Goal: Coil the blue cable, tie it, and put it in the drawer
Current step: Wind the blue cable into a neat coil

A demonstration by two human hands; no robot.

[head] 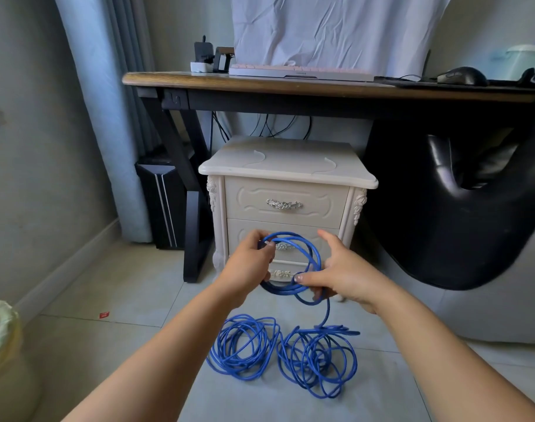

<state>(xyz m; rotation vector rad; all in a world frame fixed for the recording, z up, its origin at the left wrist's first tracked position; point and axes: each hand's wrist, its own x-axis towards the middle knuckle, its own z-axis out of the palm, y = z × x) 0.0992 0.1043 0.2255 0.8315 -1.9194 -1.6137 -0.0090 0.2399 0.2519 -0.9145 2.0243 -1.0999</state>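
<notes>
desk (260,83) over white nightstand (287,161), drawers closed. blue cable (284,290) mostly heaped on the floor, a few loops lifted. left hand (248,263) fingers curled round the loops' top; right hand (342,275) thumb and fingers pinch their bottom. keyboard (299,71) label unreadable.

Soft daylight, mild shadows, edges fisheye-bent, sharp.
</notes>
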